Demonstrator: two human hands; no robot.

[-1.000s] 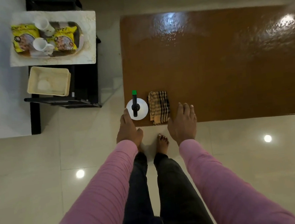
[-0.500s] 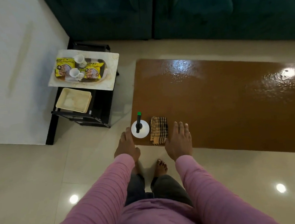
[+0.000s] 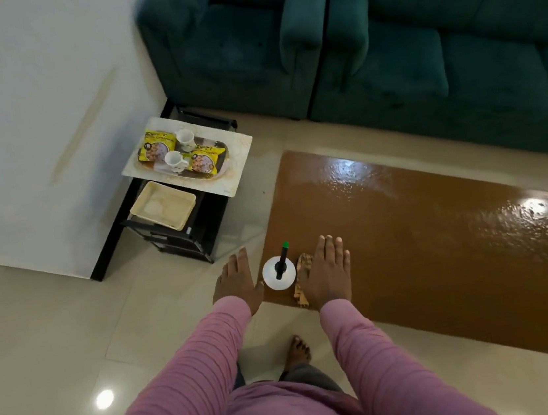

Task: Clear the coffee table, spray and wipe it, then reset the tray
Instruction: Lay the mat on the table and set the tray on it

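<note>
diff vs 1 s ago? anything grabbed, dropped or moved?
Right hand slid left over the checked cloth and now covers most of it, held flat; contact unclear. Nothing gripped or released. The camera tilted up, bringing the sofa into view. Unchanged: left hand open beside the spray bottle, bottle and cloth on the coffee table corner, side table load.

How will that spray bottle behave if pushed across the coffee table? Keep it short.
The spray bottle shows a broad round body, so it probably stays upright. The coffee table is glossy, so it likely slides easily. It stands near the table's edge; a push that way could drop it.
</note>
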